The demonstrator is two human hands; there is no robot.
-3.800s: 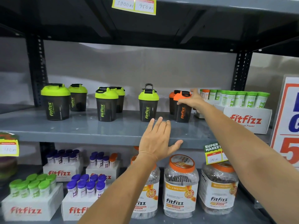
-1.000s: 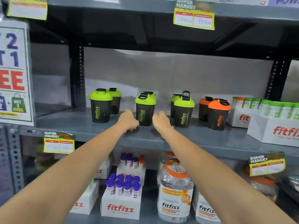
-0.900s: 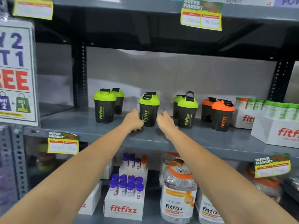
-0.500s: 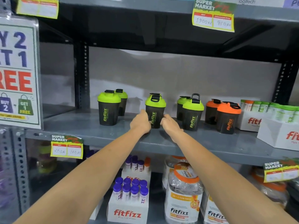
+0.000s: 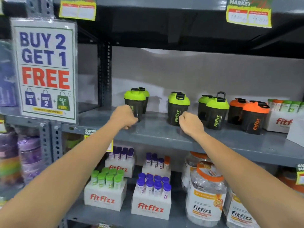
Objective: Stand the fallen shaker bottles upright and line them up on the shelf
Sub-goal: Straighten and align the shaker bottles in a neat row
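Left hand [image 5: 123, 117] curled at base of leftmost green-lidded shaker [image 5: 134, 104], grip unclear, right hand [image 5: 190, 125] fisted and empty just right of next green shaker [image 5: 178, 108] on grey shelf [image 5: 164, 134]; probably light, stiff, smooth plastic, best gripped mid-body, not by lid loop.

We read "BUY 2 GET 1 FREE" on the sign [image 5: 44, 69] at left, "fitfizz" down the shaker bottles [image 5: 178, 111], on the white boxes [image 5: 150, 207] and the big jars [image 5: 204, 201] below, and "SUPER MARKET" on the yellow price tag [image 5: 249, 13] above, its handwritten numbers too blurred.
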